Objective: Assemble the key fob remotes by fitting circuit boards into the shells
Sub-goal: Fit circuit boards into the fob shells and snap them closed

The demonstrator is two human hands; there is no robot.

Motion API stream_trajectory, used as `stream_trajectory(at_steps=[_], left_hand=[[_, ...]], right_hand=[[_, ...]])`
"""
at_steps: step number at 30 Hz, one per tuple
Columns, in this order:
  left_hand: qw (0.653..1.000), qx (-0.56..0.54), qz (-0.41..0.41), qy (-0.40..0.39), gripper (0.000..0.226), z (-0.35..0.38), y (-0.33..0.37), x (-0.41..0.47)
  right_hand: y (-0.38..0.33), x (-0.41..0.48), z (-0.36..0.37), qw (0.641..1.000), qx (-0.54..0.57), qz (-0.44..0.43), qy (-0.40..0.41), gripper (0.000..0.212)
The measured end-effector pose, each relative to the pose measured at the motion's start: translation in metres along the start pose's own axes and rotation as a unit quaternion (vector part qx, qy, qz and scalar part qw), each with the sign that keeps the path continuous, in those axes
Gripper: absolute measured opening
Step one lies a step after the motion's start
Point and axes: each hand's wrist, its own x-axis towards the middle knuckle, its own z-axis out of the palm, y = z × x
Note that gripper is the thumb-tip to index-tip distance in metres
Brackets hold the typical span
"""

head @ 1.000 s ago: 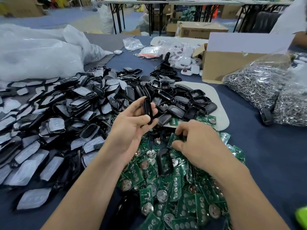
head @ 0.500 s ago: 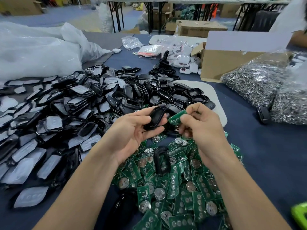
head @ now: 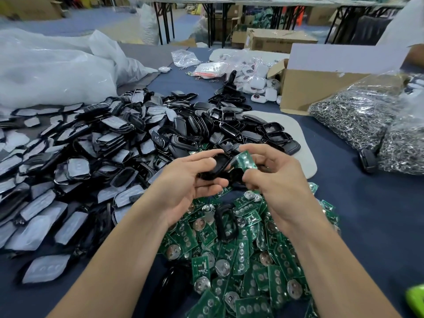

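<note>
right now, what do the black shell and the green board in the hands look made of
Black oval key fob shell: probably moulded plastic, semi-gloss, going by soft highlights on its curved edge. Green rectangular circuit board: likely fibreglass laminate with a shiny green coating; round pale contacts show on its face.

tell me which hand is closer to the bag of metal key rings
Right. The right hand, pinching a green circuit board, is left of the bag of metal key rings; the left hand, gripping a black shell, sits farther left.
</note>
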Motion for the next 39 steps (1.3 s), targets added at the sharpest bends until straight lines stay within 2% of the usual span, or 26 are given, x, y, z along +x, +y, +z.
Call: stream_trajectory(at_steps=[3,7,10,15,19,22,28,32,39], left_hand=[[0.999,0.006,-0.012,-0.042,0.038,-0.001,0.001,-0.001],[0.998,0.048,0.007,-0.046,0.045,0.002,-0.004,0.000],[0.995,0.084,0.030,-0.038,0.051,0.004,-0.007,0.001],[0.993,0.086,0.026,-0.077,0.064,0.003,-0.009,0.001],[0.994,0.068,0.027,-0.085,0.069,0.004,-0.009,0.001],[0.992,0.066,0.033,-0.099,0.070,0.004,-0.009,0.000],[0.989,0.081,0.032,-0.116,0.068,0.005,-0.009,-0.001],[0.991,0.097,0.033,-0.090,0.065,0.005,-0.010,-0.001],[0.991,0.114,0.064,-0.029,0.046,0.010,-0.017,0.001]], right_hand=[[0.002,0.002,0.000,1.000,0.014,0.012,0.022,0.054],[0.003,0.003,0.000,0.998,0.024,0.005,0.056,0.036],[0.002,0.004,-0.002,0.998,0.018,-0.017,0.062,0.038],[-0.001,0.001,0.000,0.996,-0.031,-0.056,0.058,0.030],[0.001,-0.003,0.006,0.994,-0.051,-0.054,0.080,0.016],[0.003,-0.005,0.008,0.989,-0.078,-0.069,0.103,0.012],[0.003,-0.004,0.011,0.979,-0.146,-0.079,0.120,0.019],[0.003,-0.005,0.011,0.972,-0.182,-0.096,0.115,0.024],[0.005,-0.005,0.014,0.958,-0.241,-0.111,0.112,0.022]])
